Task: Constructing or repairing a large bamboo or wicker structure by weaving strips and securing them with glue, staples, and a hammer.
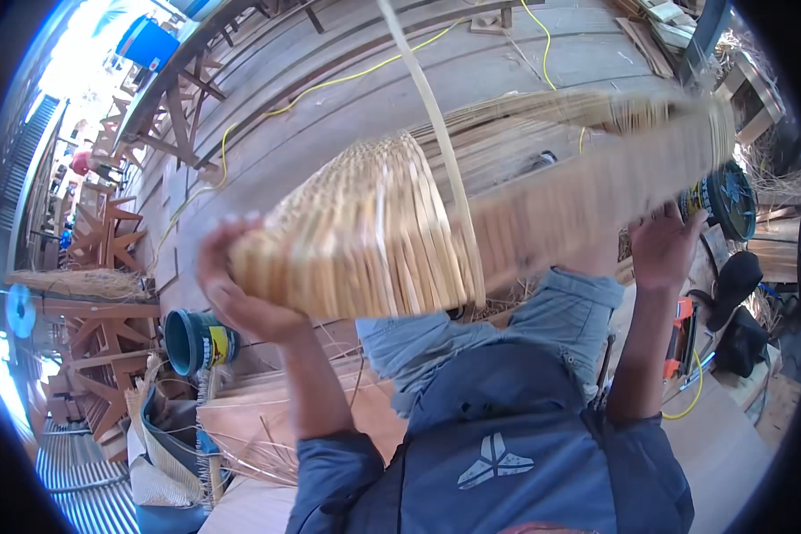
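Observation:
A large woven loop (356, 236) of tan, rattan-like strips is held up across my lap, blurred by motion. It has a wide, rounded, ribbed left part and a long band running to the upper right. My left hand (245, 289) wraps round its left end, fingers on the outer side. Under the band near its right end is my right hand (666, 249), its fingers against the lower edge and partly hidden. A long pale strip (429, 102) rises from the front edge of the woven piece past the top of the view.
A dark green bucket (183, 343) stands at my left, another bucket (732, 203) at my right. An orange-and-black tool (679, 338) lies near my right arm. A yellow cord (307, 92) crosses the plank floor. Wooden star-shaped frames (107, 236) stand at left, a bench (182, 76) beyond.

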`<state>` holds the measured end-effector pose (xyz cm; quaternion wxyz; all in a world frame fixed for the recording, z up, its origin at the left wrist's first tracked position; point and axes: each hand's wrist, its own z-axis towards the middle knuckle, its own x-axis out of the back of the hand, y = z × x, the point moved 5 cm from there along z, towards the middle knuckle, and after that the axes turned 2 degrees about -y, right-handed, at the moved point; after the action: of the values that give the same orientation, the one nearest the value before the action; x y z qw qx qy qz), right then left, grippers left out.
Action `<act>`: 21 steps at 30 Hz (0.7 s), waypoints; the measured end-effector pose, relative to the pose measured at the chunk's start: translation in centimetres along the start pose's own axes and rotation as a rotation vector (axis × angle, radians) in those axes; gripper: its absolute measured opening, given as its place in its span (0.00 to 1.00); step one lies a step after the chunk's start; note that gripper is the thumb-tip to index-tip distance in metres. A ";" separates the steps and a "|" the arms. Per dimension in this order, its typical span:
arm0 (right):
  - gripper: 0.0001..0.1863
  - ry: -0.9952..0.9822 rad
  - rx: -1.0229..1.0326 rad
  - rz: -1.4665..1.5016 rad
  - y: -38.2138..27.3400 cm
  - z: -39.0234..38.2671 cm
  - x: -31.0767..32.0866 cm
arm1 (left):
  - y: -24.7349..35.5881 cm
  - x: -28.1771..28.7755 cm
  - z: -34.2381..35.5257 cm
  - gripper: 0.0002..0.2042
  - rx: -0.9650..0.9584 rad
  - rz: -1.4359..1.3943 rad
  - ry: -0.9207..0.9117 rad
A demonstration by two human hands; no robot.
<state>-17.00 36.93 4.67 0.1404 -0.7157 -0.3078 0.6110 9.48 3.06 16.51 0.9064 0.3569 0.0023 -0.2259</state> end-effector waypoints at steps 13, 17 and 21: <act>0.32 0.227 -0.089 -0.269 4.4 5.1 12.4 | -7.1 1.2 -18.5 0.23 0.855 -0.540 0.171; 0.34 0.277 -0.111 -0.350 3.7 6.9 12.3 | -7.1 -0.3 -20.6 0.23 0.995 -0.619 0.208; 0.37 0.232 -0.136 -0.355 3.2 8.8 14.6 | -5.8 -1.5 -21.3 0.25 1.015 -0.439 0.036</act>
<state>-23.68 41.81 -10.56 0.2317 -0.7237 -0.4513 0.4679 9.14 13.75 -2.89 0.5522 0.7438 -0.0170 -0.3761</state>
